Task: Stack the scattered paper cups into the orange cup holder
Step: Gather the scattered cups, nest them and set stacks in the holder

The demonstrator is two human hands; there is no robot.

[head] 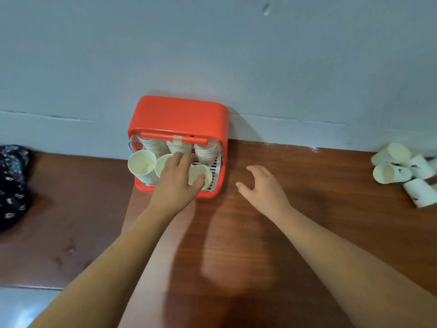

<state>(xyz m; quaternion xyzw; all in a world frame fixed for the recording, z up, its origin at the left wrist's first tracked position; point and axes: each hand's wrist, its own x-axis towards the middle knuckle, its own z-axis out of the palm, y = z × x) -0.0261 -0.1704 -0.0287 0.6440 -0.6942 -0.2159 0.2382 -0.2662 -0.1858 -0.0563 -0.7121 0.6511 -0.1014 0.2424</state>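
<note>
The orange cup holder (177,114) stands against the wall on a brown wooden table (307,233). Inside it are several stacks of white paper cups; a tall stack (142,165) leans at its front left. My left hand (179,178) reaches into the holder and holds a paper cup (205,173) at its front right, thumb on the rim, fingers over the middle stack. My right hand (262,185) hovers open above the table just right of the holder, holding nothing. Several scattered paper cups (399,171) lie on their sides at the far right.
A grey-blue wall (212,55) runs behind the table. A dark patterned cloth (11,183) lies at the left edge. The table's front-left corner and a pale floor (21,306) show at the bottom left.
</note>
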